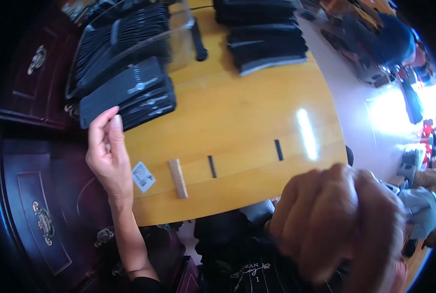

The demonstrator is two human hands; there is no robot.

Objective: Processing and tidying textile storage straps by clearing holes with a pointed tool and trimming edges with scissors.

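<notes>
My left hand reaches up at the left side of the table, its fingers loosely bent and the thumb slightly apart from the index finger. Its fingertips are at the near edge of a stack of flat black pieces with light printed marks; whether they touch it I cannot tell. Nothing shows between them. Close to the camera, my right hand is curled into a fist, large and blurred. Its fingertips are turned out of sight, so anything inside it is hidden.
On the yellow table lie a white label card, a wooden block and two dark strips. A clear bin of black pieces stands far left, with black stacks far right. Dark cabinets flank the left; people sit beyond.
</notes>
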